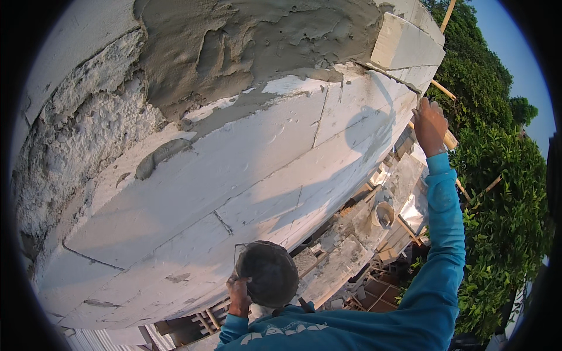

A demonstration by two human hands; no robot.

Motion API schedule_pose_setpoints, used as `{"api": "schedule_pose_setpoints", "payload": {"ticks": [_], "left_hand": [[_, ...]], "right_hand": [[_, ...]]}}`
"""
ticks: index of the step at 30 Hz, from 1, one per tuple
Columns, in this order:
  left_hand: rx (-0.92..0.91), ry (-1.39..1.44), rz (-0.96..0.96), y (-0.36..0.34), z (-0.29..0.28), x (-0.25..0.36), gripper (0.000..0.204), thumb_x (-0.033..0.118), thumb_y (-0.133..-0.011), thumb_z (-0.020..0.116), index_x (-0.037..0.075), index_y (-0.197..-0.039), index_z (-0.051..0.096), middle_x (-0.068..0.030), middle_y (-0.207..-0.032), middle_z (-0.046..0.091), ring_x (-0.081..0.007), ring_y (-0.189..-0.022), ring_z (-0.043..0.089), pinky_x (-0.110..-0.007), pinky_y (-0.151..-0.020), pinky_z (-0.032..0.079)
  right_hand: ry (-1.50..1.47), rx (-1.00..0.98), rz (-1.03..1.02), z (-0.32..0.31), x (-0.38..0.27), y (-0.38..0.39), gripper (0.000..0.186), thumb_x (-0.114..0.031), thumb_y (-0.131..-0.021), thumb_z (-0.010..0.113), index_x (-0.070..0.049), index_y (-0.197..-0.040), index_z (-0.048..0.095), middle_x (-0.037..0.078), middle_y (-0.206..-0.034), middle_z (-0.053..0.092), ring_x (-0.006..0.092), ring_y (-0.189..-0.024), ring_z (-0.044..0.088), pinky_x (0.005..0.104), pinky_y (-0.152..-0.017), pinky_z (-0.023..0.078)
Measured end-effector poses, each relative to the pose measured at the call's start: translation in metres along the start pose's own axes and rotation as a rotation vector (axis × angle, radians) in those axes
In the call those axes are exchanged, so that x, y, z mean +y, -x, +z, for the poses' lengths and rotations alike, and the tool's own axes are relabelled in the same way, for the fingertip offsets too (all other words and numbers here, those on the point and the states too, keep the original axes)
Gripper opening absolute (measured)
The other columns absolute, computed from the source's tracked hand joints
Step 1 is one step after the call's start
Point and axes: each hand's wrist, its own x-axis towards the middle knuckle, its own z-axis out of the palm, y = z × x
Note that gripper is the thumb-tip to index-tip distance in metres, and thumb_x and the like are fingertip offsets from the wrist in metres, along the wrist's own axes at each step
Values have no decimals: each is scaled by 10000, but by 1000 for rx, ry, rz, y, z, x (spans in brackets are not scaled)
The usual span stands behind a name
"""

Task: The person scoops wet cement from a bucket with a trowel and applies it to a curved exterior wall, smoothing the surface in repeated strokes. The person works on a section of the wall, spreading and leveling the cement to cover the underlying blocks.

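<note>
One dark bucket (270, 275) is at the lower middle of the view, in front of the pale block wall (234, 193), its round mouth facing up toward the camera; what lies inside is too dark to make out. The person's left hand (239, 294) pinches the bucket at the left side of its rim, the thumb over the edge. The right hand (431, 127) is raised at the far right end of the wall, its fingers bent; whether they close on anything I cannot tell, since the palm side is hidden. Blue sleeves (446, 228) cover both arms. Across the top of the wall spreads grey wet mortar (263, 44), thick and ridged, with a separate lump (163, 157) lower down on the left. Rough, crumbly material (93, 126) shows left of the mortar. Thin joint lines run between the smooth blocks, and a rounded shadow falls on them near the right hand. A pale block (405, 47) juts out at the upper right. Below the wall are stained planks (333, 272) with a small pail (383, 215) on them. Bamboo poles (443, 90) stick out beside leafy green trees (497, 175) on the right.
</note>
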Motion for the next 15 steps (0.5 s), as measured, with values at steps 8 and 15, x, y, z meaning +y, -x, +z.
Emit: {"api": "schedule_pose_setpoints", "payload": {"ticks": [8, 15], "left_hand": [[-9, 14, 68, 14, 6, 23, 432, -73, -660, 577, -28, -1084, 642, -95, -982, 672, -219, -853, 627, -323, -745, 515], [77, -148, 22, -10, -22, -7, 499, -83, -663, 573, -23, -1156, 621, -109, -997, 676, -232, -853, 636, -339, -774, 521]], "right_hand": [[-269, 106, -147, -53, -54, -6, 120, -195, -848, 632, -119, -905, 559, 68, -799, 581, 297, -686, 641, 415, -562, 504], [-18, -2, -293, -16, -43, -26, 124, -51, -837, 536, -117, -941, 517, 95, -765, 589, 290, -704, 652, 408, -576, 515]]}}
